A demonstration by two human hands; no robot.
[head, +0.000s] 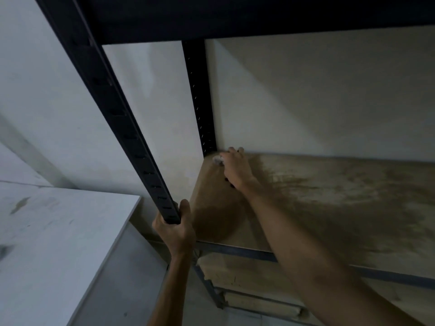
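A person leans into a black metal shelving unit, both bare arms stretched forward in dim light. The left grip (175,229) is clamped round the lower end of the front upright post (131,128), thumb on the inner side and fingers wrapped behind the slotted steel. The right grip (235,169) reaches deep across the brown shelf board (329,196) to its back left corner, fingers curled on a small pale wad (217,160) that it presses down against the board. The wad lies just beside the foot of the rear upright post (200,97), close to where the board meets the white wall (306,90).

The board is uneven in tone: a broad darker, streaked patch spreads from the right grip toward the right and the front edge, and a rounder dark patch (219,222) sits near the front left corner, next to the left grip. A grey metal rail (235,249) runs along the front edge of the board, passing under the right forearm. The dark underside of an upper shelf (235,15) fills the top of the view. Lower boards (247,274) of the same unit show beneath the rail. To the left, apart from the unit, stands a white surface (58,231) marked with a few dark smudges.
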